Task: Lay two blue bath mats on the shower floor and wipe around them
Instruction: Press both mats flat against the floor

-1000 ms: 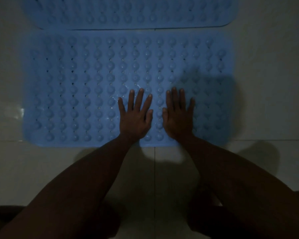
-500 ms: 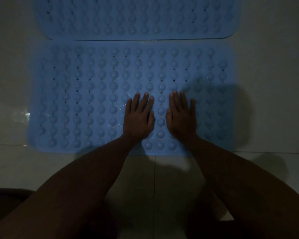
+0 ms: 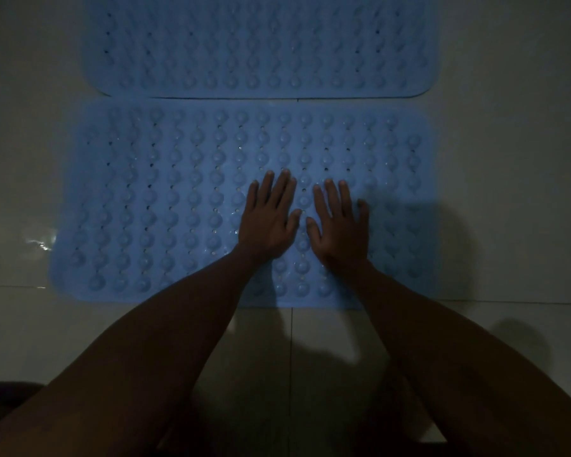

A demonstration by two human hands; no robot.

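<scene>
Two blue bath mats with rows of round bumps and small holes lie flat on the pale tiled floor, long edges almost touching. The near mat fills the middle of the head view; the far mat runs off the top edge. My left hand and my right hand press palm-down, side by side, on the near mat right of its middle, fingers straight and pointing away from me. Neither hand holds anything.
Pale floor tiles surround the mats, with grout lines near the near mat's front edge. A wet glint shows on the floor left of the near mat. My shadow falls over the mat's right part and the tiles below.
The mats sit lower in view now, as my head tilted up. Both hands stay flat on the near mat in much the same spot; the fingers have spread slightly.
</scene>
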